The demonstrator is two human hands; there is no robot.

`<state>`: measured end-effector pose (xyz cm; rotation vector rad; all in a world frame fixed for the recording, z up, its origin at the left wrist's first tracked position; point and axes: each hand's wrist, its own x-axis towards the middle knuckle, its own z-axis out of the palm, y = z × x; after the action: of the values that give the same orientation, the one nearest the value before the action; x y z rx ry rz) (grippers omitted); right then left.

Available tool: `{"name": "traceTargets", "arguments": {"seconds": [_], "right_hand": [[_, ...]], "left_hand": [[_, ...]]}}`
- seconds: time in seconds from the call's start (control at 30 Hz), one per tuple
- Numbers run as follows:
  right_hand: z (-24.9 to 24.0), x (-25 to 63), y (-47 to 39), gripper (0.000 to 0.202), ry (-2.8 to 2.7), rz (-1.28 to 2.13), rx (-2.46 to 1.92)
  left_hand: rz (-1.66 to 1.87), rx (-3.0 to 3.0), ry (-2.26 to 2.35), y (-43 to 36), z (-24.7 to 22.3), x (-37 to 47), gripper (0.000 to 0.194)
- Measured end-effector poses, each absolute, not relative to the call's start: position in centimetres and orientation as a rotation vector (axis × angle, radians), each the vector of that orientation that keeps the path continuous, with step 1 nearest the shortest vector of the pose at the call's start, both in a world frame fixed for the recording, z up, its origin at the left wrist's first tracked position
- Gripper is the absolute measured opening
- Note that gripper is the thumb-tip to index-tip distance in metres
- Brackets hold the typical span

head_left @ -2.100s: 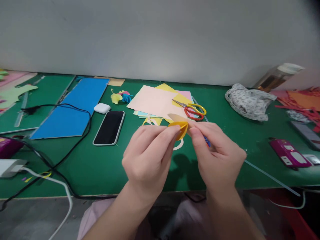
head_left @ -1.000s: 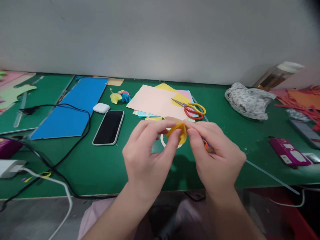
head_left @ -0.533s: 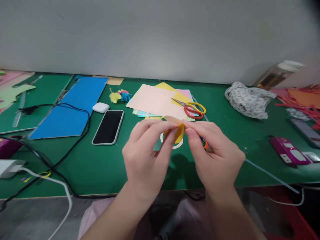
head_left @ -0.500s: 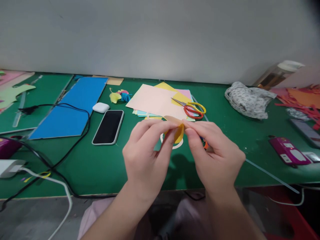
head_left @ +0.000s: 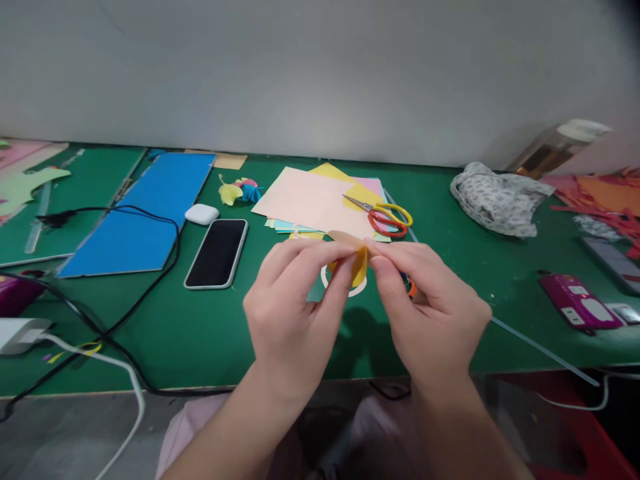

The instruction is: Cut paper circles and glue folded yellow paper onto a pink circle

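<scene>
— What do the hands hold?
— The left hand [head_left: 290, 313] and the right hand [head_left: 430, 313] both pinch one small folded yellow paper piece [head_left: 358, 265], above the front edge of the green worktop [head_left: 200, 333].
— What lies near?
— The scissors [head_left: 385, 219] rest on a paper stack [head_left: 310, 200] behind; a phone [head_left: 217, 253] lies left.

Even soft overhead light, faint shadows, warped blurry edges.

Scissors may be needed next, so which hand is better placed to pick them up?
Probably the right hand. The scissors lie on the paper sheets just beyond its fingertips, while the left hand sits farther to the side. Both hands pinch the yellow paper piece, so one must let go.
</scene>
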<state>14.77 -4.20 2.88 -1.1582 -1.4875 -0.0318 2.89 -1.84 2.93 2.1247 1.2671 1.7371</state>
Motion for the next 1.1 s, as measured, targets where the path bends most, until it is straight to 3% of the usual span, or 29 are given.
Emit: {"name": "traceTargets", "arguments": {"seconds": [0.9,1.1], "right_hand": [[2.40,15.13,-4.16,0.017,-1.336,0.078,-1.198],[2.15,15.27,-3.79,0.014,-1.281,0.085,-1.114]], "left_hand": [[1.863,1.959,1.058,-1.92,2.72,2.73,0.013],[1.900,1.946,0.965,-1.93,2.60,2.60,0.021]]}}
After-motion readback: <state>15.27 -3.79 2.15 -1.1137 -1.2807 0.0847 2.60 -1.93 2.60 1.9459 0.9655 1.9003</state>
